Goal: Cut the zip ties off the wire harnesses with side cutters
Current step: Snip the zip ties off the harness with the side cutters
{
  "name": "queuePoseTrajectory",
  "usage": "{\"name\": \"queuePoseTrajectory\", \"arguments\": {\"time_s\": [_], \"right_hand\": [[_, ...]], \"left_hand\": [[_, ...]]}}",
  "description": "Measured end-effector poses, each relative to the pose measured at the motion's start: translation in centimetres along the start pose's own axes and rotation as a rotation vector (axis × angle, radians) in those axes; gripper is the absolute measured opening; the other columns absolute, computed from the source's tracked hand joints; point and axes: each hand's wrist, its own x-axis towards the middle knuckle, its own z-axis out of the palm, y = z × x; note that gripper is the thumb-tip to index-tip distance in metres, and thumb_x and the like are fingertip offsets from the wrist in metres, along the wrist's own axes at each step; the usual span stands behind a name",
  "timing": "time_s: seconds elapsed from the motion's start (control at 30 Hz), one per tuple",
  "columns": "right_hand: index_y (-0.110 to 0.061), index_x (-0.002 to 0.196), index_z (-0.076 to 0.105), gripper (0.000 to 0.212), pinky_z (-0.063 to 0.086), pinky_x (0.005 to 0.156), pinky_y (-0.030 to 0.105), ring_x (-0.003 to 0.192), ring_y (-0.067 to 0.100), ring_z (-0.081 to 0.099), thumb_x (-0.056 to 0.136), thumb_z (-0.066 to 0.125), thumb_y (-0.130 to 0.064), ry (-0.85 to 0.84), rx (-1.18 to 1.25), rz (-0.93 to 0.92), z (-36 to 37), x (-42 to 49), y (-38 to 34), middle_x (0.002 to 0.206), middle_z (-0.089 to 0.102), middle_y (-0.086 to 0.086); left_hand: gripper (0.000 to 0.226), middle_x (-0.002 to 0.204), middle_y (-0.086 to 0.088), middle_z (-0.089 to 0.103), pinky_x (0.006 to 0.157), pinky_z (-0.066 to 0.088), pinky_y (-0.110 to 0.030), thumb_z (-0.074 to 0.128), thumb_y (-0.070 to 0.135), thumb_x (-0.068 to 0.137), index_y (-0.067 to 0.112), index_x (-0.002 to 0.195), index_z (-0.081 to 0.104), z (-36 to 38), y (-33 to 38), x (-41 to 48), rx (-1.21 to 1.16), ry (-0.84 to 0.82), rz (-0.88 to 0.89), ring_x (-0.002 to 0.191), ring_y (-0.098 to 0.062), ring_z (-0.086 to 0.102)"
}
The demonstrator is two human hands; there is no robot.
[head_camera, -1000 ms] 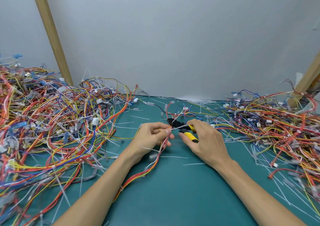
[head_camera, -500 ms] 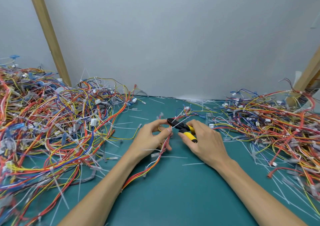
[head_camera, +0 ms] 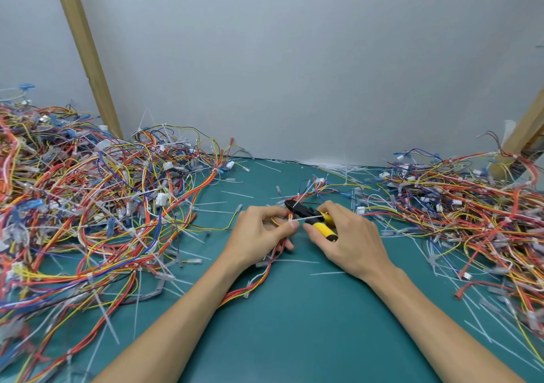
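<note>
The zip tie [head_camera: 306,218] being worked on sits at the middle of the surface [head_camera: 294,338], on a thin wire harness [head_camera: 259,281]. Its white tail sticks out to the right, across the side cutters [head_camera: 300,211]. The left hand [head_camera: 259,235] pinches the harness at the tie, thumb on the near side and fingers curled behind. From there the wires trail near-left under the wrist and run on far-right toward a small connector.

The right hand [head_camera: 350,241] is wrapped around the yellow handles. The cutters' long axis runs from near-right to far-left, and the black nose points far-left, right up against the tied spot. Whether the jaws have closed on the tie is too small to tell.

As for progress, many loose white cut ties [head_camera: 294,261] lie scattered over the teal surface, so a good deal of snipping looks done. This harness seems mid-cut. A large tangle of harnesses [head_camera: 88,206] fills the left and another heap [head_camera: 471,221] fills the right — white ties show in both, and which heap is finished I cannot say, so plenty probably remains.

Behind them are a grey wall and slanted wooden posts [head_camera: 85,53] at either side.
</note>
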Motion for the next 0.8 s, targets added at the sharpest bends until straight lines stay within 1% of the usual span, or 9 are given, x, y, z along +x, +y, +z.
{"name": "queuePoseTrajectory", "arguments": {"time_s": [0.07, 0.13, 0.2, 0.27, 0.37, 0.43, 0.57, 0.7, 0.8], "right_hand": [[-0.027, 0.103, 0.055, 0.042, 0.040, 0.063, 0.029, 0.081, 0.016, 0.057, 0.085, 0.047, -0.064, -0.022, 0.016, -0.011, 0.15, 0.07, 0.03, 0.087, 0.059, -0.009], [-0.025, 0.107, 0.056, 0.041, 0.042, 0.070, 0.030, 0.088, 0.016, 0.056, 0.087, 0.050, -0.060, -0.052, 0.044, -0.019, 0.24, 0.17, 0.10, 0.092, 0.058, -0.008], [-0.024, 0.110, 0.057, 0.038, 0.043, 0.073, 0.030, 0.091, 0.016, 0.056, 0.088, 0.056, -0.056, -0.070, 0.059, -0.015, 0.22, 0.21, 0.19, 0.094, 0.058, -0.008], [-0.025, 0.108, 0.057, 0.036, 0.044, 0.072, 0.031, 0.090, 0.017, 0.056, 0.088, 0.058, -0.055, -0.074, 0.053, -0.006, 0.16, 0.25, 0.19, 0.092, 0.059, -0.007], [-0.027, 0.099, 0.058, 0.032, 0.044, 0.063, 0.033, 0.081, 0.017, 0.058, 0.087, 0.058, -0.056, -0.066, 0.019, 0.007, 0.08, 0.30, 0.01, 0.083, 0.061, -0.008], [-0.026, 0.097, 0.058, 0.032, 0.040, 0.059, 0.032, 0.076, 0.019, 0.058, 0.087, 0.058, -0.056, -0.063, -0.002, 0.006, 0.04, 0.36, -0.07, 0.079, 0.061, -0.007], [-0.025, 0.096, 0.058, 0.031, 0.040, 0.057, 0.033, 0.074, 0.021, 0.058, 0.089, 0.057, -0.055, -0.067, -0.018, 0.010, -0.03, 0.40, -0.16, 0.077, 0.059, -0.007], [-0.027, 0.096, 0.056, 0.032, 0.040, 0.057, 0.031, 0.073, 0.018, 0.056, 0.088, 0.055, -0.058, -0.047, 0.009, 0.017, 0.11, 0.17, -0.15, 0.078, 0.057, -0.008], [-0.029, 0.101, 0.056, 0.036, 0.040, 0.063, 0.030, 0.078, 0.015, 0.053, 0.086, 0.051, -0.061, -0.072, 0.049, 0.027, 0.21, 0.24, 0.06, 0.084, 0.055, -0.010]], "left_hand": [[0.007, 0.064, -0.004, 0.073, 0.052, 0.049, -0.019, 0.073, 0.019, 0.086, 0.017, 0.091, 0.069, -0.05, -0.25, 0.03, 0.036, 0.016, -0.001, 0.057, -0.025, 0.069], [0.005, 0.058, -0.001, 0.071, 0.051, 0.047, -0.018, 0.074, 0.020, 0.085, 0.021, 0.087, 0.069, -0.13, -0.44, 0.13, 0.049, 0.022, -0.004, 0.051, -0.018, 0.064], [0.008, 0.056, 0.001, 0.070, 0.051, 0.046, -0.017, 0.074, 0.020, 0.085, 0.018, 0.092, 0.072, -0.18, -0.52, 0.22, 0.064, 0.017, -0.006, 0.048, -0.013, 0.061], [0.011, 0.056, 0.002, 0.070, 0.051, 0.046, -0.016, 0.073, 0.020, 0.085, 0.015, 0.095, 0.072, -0.12, -0.50, 0.24, 0.078, 0.024, -0.010, 0.047, -0.012, 0.060], [0.012, 0.056, 0.002, 0.070, 0.053, 0.049, -0.017, 0.074, 0.019, 0.085, 0.026, 0.087, 0.065, -0.10, -0.43, 0.25, 0.070, 0.041, -0.007, 0.052, -0.015, 0.064], [0.012, 0.056, 0.003, 0.070, 0.053, 0.048, -0.016, 0.074, 0.019, 0.085, 0.028, 0.086, 0.065, -0.11, -0.41, 0.27, 0.075, 0.042, 0.003, 0.051, -0.014, 0.064], [0.013, 0.057, 0.004, 0.070, 0.052, 0.047, -0.016, 0.072, 0.019, 0.087, 0.029, 0.083, 0.065, -0.09, -0.30, 0.29, 0.049, 0.040, 0.009, 0.047, -0.012, 0.063], [0.012, 0.065, -0.004, 0.073, 0.056, 0.051, -0.022, 0.071, 0.020, 0.088, 0.029, 0.083, 0.065, -0.09, -0.24, 0.29, 0.030, 0.046, 0.010, 0.059, -0.029, 0.069], [0.007, 0.063, -0.001, 0.072, 0.054, 0.049, -0.020, 0.071, 0.020, 0.088, 0.026, 0.086, 0.068, -0.20, -0.41, 0.30, 0.029, 0.052, 0.007, 0.056, -0.025, 0.068]]}}
